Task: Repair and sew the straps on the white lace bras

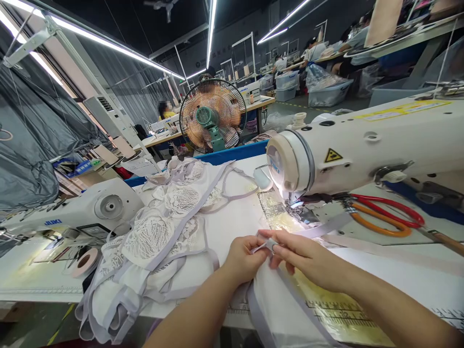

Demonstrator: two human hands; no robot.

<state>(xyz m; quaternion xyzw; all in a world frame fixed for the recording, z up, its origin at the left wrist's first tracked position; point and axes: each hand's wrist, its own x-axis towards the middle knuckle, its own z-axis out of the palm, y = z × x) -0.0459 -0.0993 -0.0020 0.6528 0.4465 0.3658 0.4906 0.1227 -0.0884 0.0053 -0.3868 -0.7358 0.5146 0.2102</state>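
My left hand [243, 258] and my right hand [299, 251] meet near the table's front edge, both pinching one end of a white fabric piece [277, 299] with pale lilac edging. The piece hangs down from my fingers toward the bottom of the view. Just beyond my hands is the lit needle area of a white sewing machine [344, 145]. A pale lilac strip [326, 226] lies right of my right hand. On the left rests a pile of white lace bras [155, 237] with lilac edging.
Red-handled and orange-handled scissors [384, 220] lie under the machine arm. A second sewing machine [105, 208] and a tape roll [85, 262] stand left. A large fan [212, 116] is behind the table [235, 217]. Several people sit farther back.
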